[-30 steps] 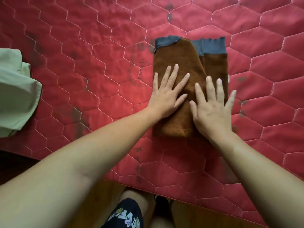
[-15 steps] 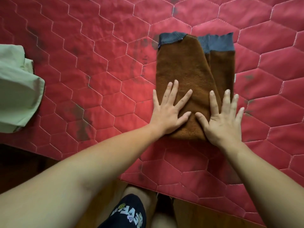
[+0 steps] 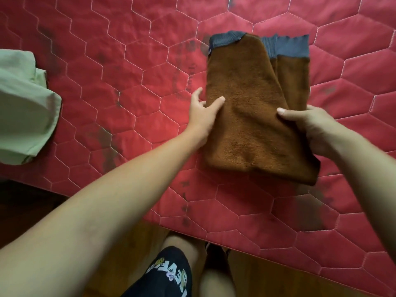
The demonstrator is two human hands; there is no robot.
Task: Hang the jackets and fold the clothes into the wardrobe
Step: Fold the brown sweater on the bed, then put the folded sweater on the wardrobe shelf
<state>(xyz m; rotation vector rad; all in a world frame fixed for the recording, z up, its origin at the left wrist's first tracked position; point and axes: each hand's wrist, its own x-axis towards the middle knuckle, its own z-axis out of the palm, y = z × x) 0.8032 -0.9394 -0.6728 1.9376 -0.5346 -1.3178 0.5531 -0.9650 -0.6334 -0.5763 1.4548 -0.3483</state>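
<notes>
Quilted red mattress [image 3: 128,86]; hands grip fuzzy brown folded garment [image 3: 252,125].

The brown fleece garment [image 3: 252,116] is folded into a long rectangle, with its blue-grey ribbed bands [image 3: 289,47] at the far end. Its far part lies on the red quilted mattress [image 3: 128,61], while the near end is raised, pinched at its side edges by the left hand [image 3: 203,116] and right hand [image 3: 310,125]. A pale green garment [image 3: 21,112] lies crumpled well apart at the mattress's left side
</notes>
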